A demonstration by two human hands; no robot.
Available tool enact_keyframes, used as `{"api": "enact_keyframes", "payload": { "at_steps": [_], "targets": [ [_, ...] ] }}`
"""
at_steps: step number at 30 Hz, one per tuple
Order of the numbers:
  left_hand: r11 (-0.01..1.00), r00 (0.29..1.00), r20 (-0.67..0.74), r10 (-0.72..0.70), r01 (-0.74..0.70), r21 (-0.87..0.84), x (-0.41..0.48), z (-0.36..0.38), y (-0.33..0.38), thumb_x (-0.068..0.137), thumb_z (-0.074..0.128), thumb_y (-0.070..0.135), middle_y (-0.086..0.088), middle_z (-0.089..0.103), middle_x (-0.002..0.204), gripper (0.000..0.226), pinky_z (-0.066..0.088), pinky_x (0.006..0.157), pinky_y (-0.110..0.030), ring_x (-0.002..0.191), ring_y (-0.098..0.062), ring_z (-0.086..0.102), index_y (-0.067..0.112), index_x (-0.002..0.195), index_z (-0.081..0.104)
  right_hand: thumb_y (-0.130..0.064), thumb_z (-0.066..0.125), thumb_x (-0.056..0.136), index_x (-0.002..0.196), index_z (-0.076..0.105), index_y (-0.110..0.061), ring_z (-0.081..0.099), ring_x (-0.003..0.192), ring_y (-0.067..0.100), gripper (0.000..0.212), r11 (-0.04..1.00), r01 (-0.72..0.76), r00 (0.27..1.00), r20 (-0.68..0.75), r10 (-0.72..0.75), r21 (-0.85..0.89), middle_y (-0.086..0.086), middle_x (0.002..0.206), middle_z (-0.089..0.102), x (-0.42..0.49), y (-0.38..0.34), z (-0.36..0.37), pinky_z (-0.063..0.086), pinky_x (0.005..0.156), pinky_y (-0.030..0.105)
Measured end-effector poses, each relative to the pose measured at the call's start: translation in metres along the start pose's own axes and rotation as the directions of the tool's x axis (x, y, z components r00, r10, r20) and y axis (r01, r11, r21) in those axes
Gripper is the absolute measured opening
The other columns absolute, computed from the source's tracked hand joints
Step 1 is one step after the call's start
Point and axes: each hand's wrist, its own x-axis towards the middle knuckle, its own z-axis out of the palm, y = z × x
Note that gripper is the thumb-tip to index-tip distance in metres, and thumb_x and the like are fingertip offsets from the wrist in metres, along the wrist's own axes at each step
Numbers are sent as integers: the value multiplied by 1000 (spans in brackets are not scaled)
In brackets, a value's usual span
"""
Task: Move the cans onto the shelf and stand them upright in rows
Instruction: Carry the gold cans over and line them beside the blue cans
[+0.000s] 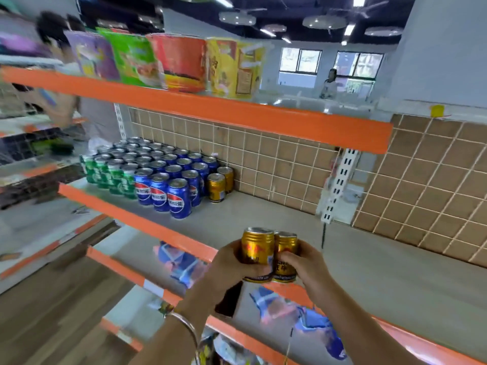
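Note:
Two gold cans are held upright, side by side, over the front edge of the middle shelf (263, 214). My left hand (229, 267) grips the left gold can (257, 248). My right hand (303, 264) grips the right gold can (286, 246). At the shelf's left end stand rows of upright cans: green cans (110, 172), blue cans (171, 185) and two gold cans (220, 184) at the right end of the block, near the tiled back wall.
An orange-edged upper shelf (210, 111) carries bright noodle cups (179, 61) above the cans. Blue packets (181, 262) lie on the shelf below. The middle shelf's surface right of the cans is bare grey. A slotted white upright (340, 180) stands at the back right.

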Motion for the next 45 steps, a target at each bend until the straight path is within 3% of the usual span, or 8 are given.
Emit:
{"api": "enact_keyframes", "payload": {
  "at_steps": [4,15,26,33,36,39,41,45],
  "targets": [
    [1000,1000,3,7,-7,15,14,-70,3,42,89,22,-6,74,99,70,55,79,-30,90,-19,70,12,107,66,-28,70,47,92,73,-17,70,90,23,47,1000,9,1000,27,-8,-15,4,89,75,25,-10,68,54,87,45],
    [1000,997,-80,-10,12,17,61,-155,-11,36,88,17,-2,75,93,75,55,72,-25,86,-17,69,15,107,64,-27,71,42,100,66,-22,69,92,21,58,999,-11,1000,18,12,-50,1,95,73,83,-11,152,53,89,50],
    [992,971,-237,-5,34,119,115,-172,-37,52,86,-5,6,71,95,70,52,70,-16,83,-5,64,25,109,59,-1,76,54,118,51,-15,64,102,20,70,999,-49,996,76,50,-5,4,111,68,173,0,171,51,91,41],
    [928,990,-91,-106,131,349,128,-178,-39,55,88,10,18,58,112,90,42,88,-12,106,-4,56,24,130,40,9,72,71,130,48,-23,58,115,21,71,995,-95,982,163,92,8,2,126,62,204,13,187,52,93,44],
    [901,992,-82,-92,118,417,130,-180,-41,70,79,5,14,59,103,69,43,70,0,86,6,60,14,130,45,3,71,77,131,50,-26,57,115,21,65,997,-69,980,183,74,-37,2,126,61,210,11,192,50,96,42],
    [789,998,-69,-3,45,612,123,-180,-41,97,48,10,-5,60,99,33,49,57,-8,67,2,65,1,129,45,-5,75,76,127,51,-27,58,111,21,60,988,-27,990,130,47,-154,1,123,61,215,8,198,50,95,41],
    [799,993,-115,-37,98,593,124,-177,-49,93,51,22,-12,57,122,45,51,72,-11,91,-8,65,9,135,39,-13,84,67,124,54,-23,60,106,18,65,986,-50,993,97,66,-160,-1,118,63,217,5,201,50,94,39],
    [817,975,-146,-166,219,533,128,-176,-53,72,74,33,13,48,135,81,38,107,-26,124,-12,50,41,137,26,-37,87,43,123,58,-21,62,109,22,87,981,-97,990,84,112,-165,2,119,66,221,4,207,49,97,49]
  ]
}}
